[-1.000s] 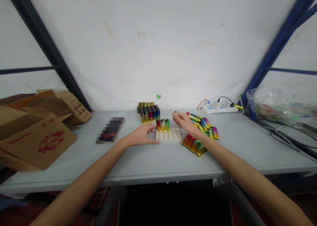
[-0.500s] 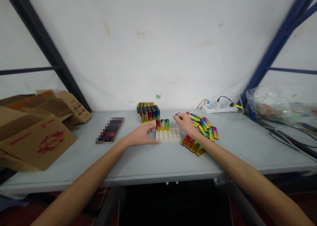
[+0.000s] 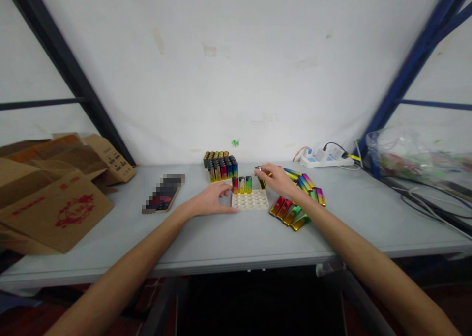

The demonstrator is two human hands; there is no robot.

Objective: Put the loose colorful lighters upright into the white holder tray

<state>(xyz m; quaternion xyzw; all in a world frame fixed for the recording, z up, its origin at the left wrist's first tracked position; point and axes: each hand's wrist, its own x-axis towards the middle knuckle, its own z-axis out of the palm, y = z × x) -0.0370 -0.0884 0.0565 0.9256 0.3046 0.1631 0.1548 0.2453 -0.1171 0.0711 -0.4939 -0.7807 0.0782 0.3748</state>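
A white tray with round holes point(image 3: 250, 201) lies on the table, with a red lighter point(image 3: 235, 185), a yellow lighter point(image 3: 242, 185) and a green lighter point(image 3: 249, 185) upright along its back row. My left hand point(image 3: 214, 198) rests at the tray's left side, thumb and fingers apart, holding nothing. In my right hand point(image 3: 271, 176), the fingers pinch a dark and gold lighter point(image 3: 262, 183) just above the tray's back right corner. Several loose lighters point(image 3: 289, 213) lie under and beside my right wrist.
Behind the tray stand packed lighters point(image 3: 223, 169). A phone point(image 3: 164, 193) and cardboard boxes point(image 3: 73, 208) are on the left. A power strip point(image 3: 324, 158), cables and a plastic bag point(image 3: 401, 154) are at the right.
My right hand has shifted slightly left and up, and the lighter in it now shows hanging by the tray's back right corner. My left hand has stayed in place.
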